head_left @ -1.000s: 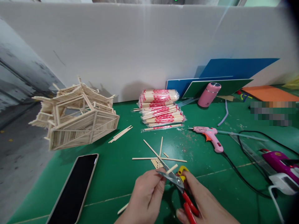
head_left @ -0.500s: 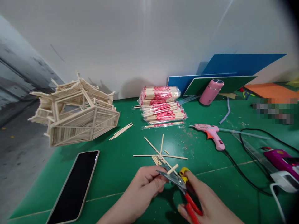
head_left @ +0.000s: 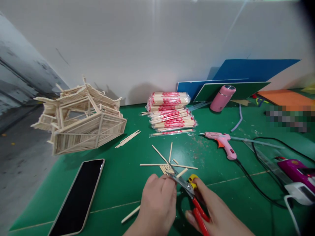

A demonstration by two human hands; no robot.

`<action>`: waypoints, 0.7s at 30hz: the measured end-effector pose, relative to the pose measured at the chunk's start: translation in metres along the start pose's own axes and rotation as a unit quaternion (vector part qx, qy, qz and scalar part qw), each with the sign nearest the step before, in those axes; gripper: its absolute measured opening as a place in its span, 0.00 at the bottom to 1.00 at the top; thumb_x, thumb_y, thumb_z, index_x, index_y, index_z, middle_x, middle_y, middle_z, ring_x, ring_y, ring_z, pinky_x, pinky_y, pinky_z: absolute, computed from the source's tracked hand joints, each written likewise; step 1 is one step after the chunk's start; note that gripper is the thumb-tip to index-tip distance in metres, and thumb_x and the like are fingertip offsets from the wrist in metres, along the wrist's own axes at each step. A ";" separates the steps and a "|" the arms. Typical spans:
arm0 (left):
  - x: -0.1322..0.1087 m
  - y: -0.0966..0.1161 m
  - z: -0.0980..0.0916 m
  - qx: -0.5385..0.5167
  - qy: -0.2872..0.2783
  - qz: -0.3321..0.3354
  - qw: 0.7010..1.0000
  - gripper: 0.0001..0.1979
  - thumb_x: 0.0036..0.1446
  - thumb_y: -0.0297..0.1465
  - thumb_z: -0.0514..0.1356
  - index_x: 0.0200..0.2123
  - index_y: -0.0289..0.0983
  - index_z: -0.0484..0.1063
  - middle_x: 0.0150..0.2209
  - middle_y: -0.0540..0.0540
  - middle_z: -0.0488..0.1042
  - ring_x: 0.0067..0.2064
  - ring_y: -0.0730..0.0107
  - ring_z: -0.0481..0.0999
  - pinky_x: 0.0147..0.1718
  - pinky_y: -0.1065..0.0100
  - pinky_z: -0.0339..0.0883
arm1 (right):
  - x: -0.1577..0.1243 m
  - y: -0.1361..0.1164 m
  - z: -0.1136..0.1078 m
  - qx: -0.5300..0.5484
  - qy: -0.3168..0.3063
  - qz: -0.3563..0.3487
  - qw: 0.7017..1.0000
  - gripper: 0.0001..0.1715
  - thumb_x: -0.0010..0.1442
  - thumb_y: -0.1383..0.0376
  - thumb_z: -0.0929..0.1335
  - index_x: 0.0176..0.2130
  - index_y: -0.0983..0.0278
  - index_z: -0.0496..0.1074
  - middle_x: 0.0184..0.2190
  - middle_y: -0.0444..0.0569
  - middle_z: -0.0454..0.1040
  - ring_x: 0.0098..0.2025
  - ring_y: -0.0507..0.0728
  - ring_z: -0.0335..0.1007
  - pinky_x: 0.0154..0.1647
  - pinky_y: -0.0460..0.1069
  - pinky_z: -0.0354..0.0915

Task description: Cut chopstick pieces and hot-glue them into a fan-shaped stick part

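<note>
While the left hand (head_left: 157, 203) is closed around a pale round wooden stick (head_left: 182, 172), the right hand (head_left: 214, 209) grips a pair of steel scissors (head_left: 189, 187) with red handles and a yellow part by the pivot. The stick passes through the left fist, one end out at the lower left, the other at the scissor blades. To the left lies a dark-screened phone (head_left: 78, 196) in a beige case, its screen showing no lettering. Just beyond the hands, loose pale sticks (head_left: 150, 165) cross one another on the green tabletop (head_left: 118, 183). At the right sit a purple device (head_left: 294, 168), its small gold badge too small to read, and a pink glue gun (head_left: 225, 141) with an orange trigger. Farther back, clear-wrapped bundles of pale chopsticks (head_left: 172, 114) carry red printing that cannot be made out, near a lattice model built of pale sticks (head_left: 91, 127). Behind, a pink metal bottle (head_left: 222, 99) bears a faint, illegible mark; blue (head_left: 256, 69) and dark green (head_left: 246, 90) flat boards stand against the white partition (head_left: 123, 49).
</note>
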State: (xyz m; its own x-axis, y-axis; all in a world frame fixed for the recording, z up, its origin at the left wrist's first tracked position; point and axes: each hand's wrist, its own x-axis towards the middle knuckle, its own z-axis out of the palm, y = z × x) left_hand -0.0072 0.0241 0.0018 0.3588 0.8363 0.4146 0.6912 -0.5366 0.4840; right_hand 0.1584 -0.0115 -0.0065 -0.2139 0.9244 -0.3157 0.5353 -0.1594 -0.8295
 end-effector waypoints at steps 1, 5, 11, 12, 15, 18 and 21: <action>0.001 0.001 -0.001 0.000 -0.007 0.011 1.000 0.13 0.54 0.23 0.46 0.21 0.36 0.63 0.19 0.48 0.66 0.22 0.72 0.61 0.23 0.71 0.55 | -0.001 0.001 0.000 -0.003 -0.002 -0.001 1.000 0.30 0.49 0.59 0.66 0.50 0.62 0.58 0.37 0.49 0.71 0.36 0.56 0.68 0.37 0.47 0.64; 0.008 0.002 -0.013 -0.129 -0.097 -0.042 0.986 0.12 0.56 0.25 0.46 0.25 0.36 0.65 0.25 0.48 0.71 0.26 0.73 0.67 0.27 0.73 0.59 | -0.005 0.005 -0.003 -0.015 -0.008 0.004 1.000 0.36 0.49 0.57 0.66 0.54 0.63 0.53 0.44 0.53 0.67 0.44 0.58 0.64 0.45 0.50 0.61; 0.014 0.001 -0.024 -0.304 -0.170 -0.148 0.926 0.11 0.56 0.27 0.47 0.28 0.36 0.69 0.27 0.50 0.70 0.29 0.75 0.67 0.29 0.76 0.59 | -0.004 0.001 -0.007 -0.020 -0.025 0.012 0.999 0.39 0.47 0.57 0.68 0.55 0.63 0.53 0.51 0.55 0.61 0.51 0.61 0.59 0.51 0.54 0.57; 0.014 0.001 -0.024 -0.318 -0.174 -0.161 0.918 0.12 0.56 0.27 0.47 0.28 0.36 0.69 0.26 0.51 0.69 0.28 0.75 0.66 0.29 0.76 0.59 | -0.005 0.001 -0.008 -0.024 -0.028 0.016 0.999 0.40 0.46 0.56 0.68 0.55 0.63 0.53 0.52 0.55 0.60 0.52 0.62 0.58 0.51 0.54 0.56; 0.015 0.001 -0.023 -0.363 -0.184 -0.193 0.893 0.12 0.56 0.29 0.48 0.24 0.35 0.68 0.23 0.52 0.65 0.26 0.77 0.62 0.26 0.76 0.56 | -0.006 0.004 -0.008 -0.035 -0.036 0.029 0.998 0.42 0.46 0.56 0.68 0.56 0.63 0.51 0.55 0.56 0.57 0.54 0.63 0.55 0.52 0.56 0.55; 0.014 0.001 -0.021 -0.412 -0.188 -0.233 0.861 0.12 0.54 0.28 0.50 0.21 0.34 0.67 0.20 0.54 0.60 0.23 0.79 0.57 0.23 0.76 0.52 | -0.008 0.011 -0.007 -0.026 -0.037 0.022 0.999 0.44 0.46 0.56 0.68 0.58 0.61 0.48 0.56 0.55 0.55 0.55 0.63 0.54 0.53 0.56 0.54; 0.013 -0.002 -0.019 -0.489 -0.211 -0.275 0.800 0.09 0.51 0.30 0.53 0.23 0.33 0.67 0.19 0.55 0.58 0.21 0.81 0.53 0.19 0.76 0.47 | -0.008 0.017 -0.007 -0.018 -0.038 0.019 0.999 0.45 0.46 0.55 0.68 0.58 0.61 0.48 0.56 0.54 0.54 0.55 0.63 0.54 0.53 0.56 0.54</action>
State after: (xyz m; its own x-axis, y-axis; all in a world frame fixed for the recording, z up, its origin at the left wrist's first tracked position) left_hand -0.0164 0.0338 0.0210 0.4923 0.8287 -0.2661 0.0700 0.2670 0.9611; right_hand 0.1749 -0.0195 -0.0144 -0.2539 0.8889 -0.3812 0.5725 -0.1796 -0.8000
